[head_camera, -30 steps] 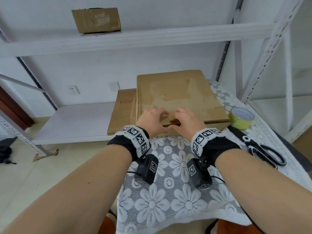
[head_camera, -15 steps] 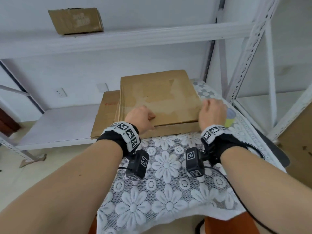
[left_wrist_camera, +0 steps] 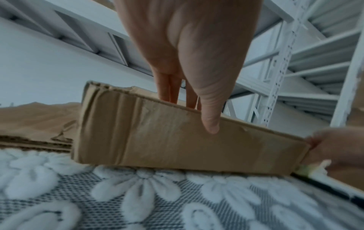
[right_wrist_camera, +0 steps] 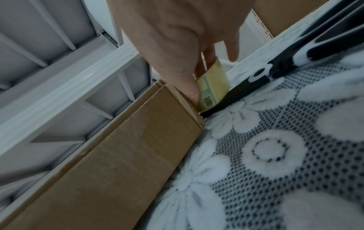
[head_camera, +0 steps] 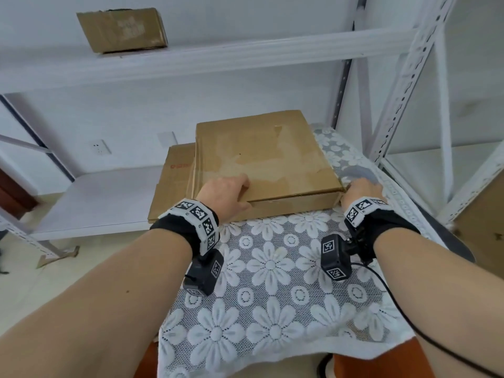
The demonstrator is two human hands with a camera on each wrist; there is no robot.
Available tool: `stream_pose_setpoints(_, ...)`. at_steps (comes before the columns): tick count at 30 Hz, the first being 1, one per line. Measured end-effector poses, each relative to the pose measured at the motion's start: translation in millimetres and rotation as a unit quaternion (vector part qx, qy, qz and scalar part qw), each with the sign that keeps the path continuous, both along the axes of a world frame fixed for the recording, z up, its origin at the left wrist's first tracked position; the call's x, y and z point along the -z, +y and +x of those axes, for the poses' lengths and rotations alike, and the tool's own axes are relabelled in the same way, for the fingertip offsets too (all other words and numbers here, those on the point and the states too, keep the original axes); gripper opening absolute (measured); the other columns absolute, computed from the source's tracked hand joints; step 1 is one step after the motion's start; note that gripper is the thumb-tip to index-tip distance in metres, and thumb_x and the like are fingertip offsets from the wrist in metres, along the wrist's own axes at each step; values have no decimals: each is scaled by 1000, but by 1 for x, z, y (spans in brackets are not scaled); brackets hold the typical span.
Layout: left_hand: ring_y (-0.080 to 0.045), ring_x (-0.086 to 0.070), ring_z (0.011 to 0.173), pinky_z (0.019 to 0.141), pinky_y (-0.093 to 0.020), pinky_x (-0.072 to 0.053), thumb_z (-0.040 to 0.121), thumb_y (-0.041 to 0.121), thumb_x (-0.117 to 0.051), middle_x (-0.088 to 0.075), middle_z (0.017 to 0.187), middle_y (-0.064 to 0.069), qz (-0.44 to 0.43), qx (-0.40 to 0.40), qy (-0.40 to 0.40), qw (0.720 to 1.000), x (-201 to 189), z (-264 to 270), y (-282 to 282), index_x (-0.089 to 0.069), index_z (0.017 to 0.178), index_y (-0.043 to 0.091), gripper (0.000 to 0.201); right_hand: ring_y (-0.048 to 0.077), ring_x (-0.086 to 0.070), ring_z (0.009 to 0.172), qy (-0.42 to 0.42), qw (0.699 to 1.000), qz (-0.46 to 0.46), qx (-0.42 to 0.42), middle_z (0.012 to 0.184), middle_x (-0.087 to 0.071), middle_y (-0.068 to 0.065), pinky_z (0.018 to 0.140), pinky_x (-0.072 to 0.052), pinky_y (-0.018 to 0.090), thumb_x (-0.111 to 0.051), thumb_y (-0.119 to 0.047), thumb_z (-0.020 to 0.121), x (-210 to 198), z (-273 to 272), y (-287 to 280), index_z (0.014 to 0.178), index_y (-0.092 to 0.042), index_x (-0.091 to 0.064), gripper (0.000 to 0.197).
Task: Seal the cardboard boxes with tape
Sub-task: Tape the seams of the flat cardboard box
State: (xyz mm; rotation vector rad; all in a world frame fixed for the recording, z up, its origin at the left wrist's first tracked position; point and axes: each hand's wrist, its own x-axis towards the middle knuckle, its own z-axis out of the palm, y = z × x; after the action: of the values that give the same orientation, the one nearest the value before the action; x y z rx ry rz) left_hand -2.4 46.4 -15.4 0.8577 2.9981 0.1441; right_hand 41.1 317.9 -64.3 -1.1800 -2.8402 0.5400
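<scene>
The flat cardboard box [head_camera: 261,162] lies on the table, on the far part of the lace tablecloth [head_camera: 272,282], with its near side wall facing the person. Its lid is down; a seam runs along the near top edge.

The left hand [head_camera: 226,195] rests on the near left part of the lid. In the left wrist view, the fingers [left_wrist_camera: 169,90] reach over the top edge and lie flat on the lid, while the thumb [left_wrist_camera: 208,118] presses against the near side wall. The box edge sits between thumb and fingers.

The right hand [head_camera: 362,192] is at the near right corner of the box. In the right wrist view, the thumb [right_wrist_camera: 187,87] touches that corner and the fingers curl around the roll of yellow tape [right_wrist_camera: 212,88], which stands just beside the box wall. The roll touches the table. The grip is a pinch across the roll's width.

Black-handled scissors [right_wrist_camera: 295,62] lie on the tablecloth just beyond the tape, to the right.

A second flat piece of cardboard [head_camera: 174,184] lies partly under the box on its left side and overhangs the table edge.

A white metal shelf rack [head_camera: 218,58] stands behind the table. A small cardboard box [head_camera: 122,30] sits on its upper shelf.
</scene>
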Motion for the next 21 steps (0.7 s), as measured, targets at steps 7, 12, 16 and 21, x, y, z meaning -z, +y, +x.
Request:
stream_pose_setpoints(7,-20,-61,91,79,-33,-53,96,39,-55,-63,109,-2,-88,80,44,992,-2,-3,2,-49,114,16,30,34,-56,97,177,981,-77,35,108,-60,21,81,-46,39,-48,-11,94,-12,14,-5,111,0,-62,25)
stream_pose_setpoints(12,-18,-58,86,72,-30,-50,97,39,-54,-62,107,-2,-101,90,56,989,1,-3,1,-48,113,16,29,31,-56,87,327,942,7,-76,94,-62,14,71,-44,35,-54,-19,94,-30,3,-32,102,-10,-65,17)
stream_pose_setpoints(16,-17,-56,89,75,-27,-47,96,37,-55,-63,108,-3,-57,69,33,995,0,-2,-3,-51,115,15,30,18,-46,70,344,911,8,-228,80,-58,7,56,-28,24,-57,-28,93,-45,-5,-79,83,-16,-61,17)
stream_pose_setpoints(21,-22,-63,96,78,-26,-42,91,34,-65,-68,106,-2,75,32,30,996,9,3,-12,-59,120,19,33,25,-51,88,318,887,3,-336,88,-56,10,71,-37,32,-53,-19,95,-36,-4,-126,95,-6,-60,15)
